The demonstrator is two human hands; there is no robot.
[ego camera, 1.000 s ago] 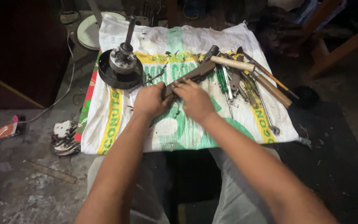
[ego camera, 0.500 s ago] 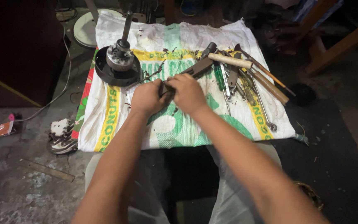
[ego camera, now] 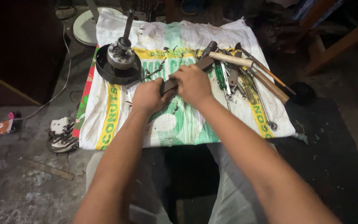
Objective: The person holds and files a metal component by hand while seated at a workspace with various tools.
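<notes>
Head view. A white woven sack with green, yellow and red print lies spread flat on the floor and serves as the landmark for all positions below.

Left hand: positioned over the centre of the sack, fingers curled closed around the near end of a dark flat metal bar. Right hand: just beyond and right of the left hand, palm down, fingers wrapped over the middle of the same bar. The two hands are nearly touching. The bar runs diagonally over the sack, from its centre toward its far right area; the far end shows past the right hand, and the part under the hands is hidden.

Motor rotor assembly: a round dark disc with a lighter metal hub and an upright shaft, resting on the far left part of the sack, apart from the left hand.

Tool group: on the right part of the sack, beside the right hand. It includes a hammer with a pale wooden handle lying crosswise, a second wooden handle angled toward the sack's right edge, a green-handled screwdriver and a spanner near the right edge.

A white round plate lies on the floor beyond the sack's far left corner. The person's knees are at the sack's near edge.
</notes>
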